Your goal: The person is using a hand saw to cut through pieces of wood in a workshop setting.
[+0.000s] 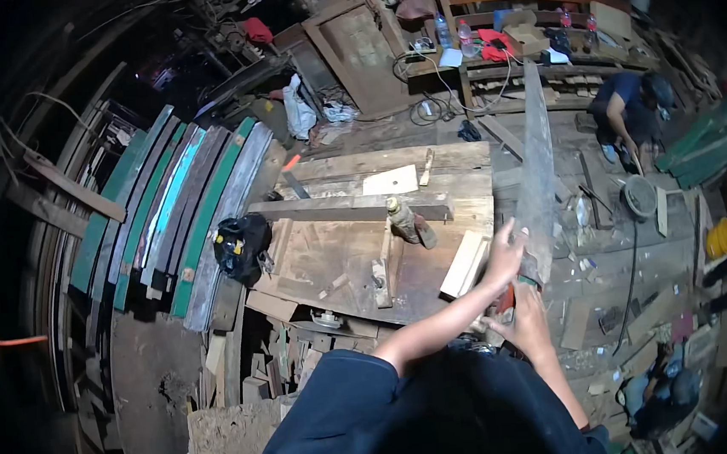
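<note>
A handsaw (536, 179) with a long, grey, tapering blade points away from me, past the right end of the workbench. Its wide end lies between my hands, where a bit of red handle shows. My left hand (506, 254) has its fingers at the blade's lower left edge and seems to grip it there. Lower down, my right hand (527, 325) curls around the handle end, thumb to the left; its grip is partly hidden. Just left of my hands, a pale wooden block (465, 263) rests on the workbench (339, 237).
On the bench lie a long wooden bar (353, 206), a dirty bottle (400, 215), a pale board (391, 180) and a black bag (243, 247). Painted planks (209, 213) lean at left. One person (626, 112) crouches at far right, another (663, 395) at lower right. A bucket (639, 197) stands nearby.
</note>
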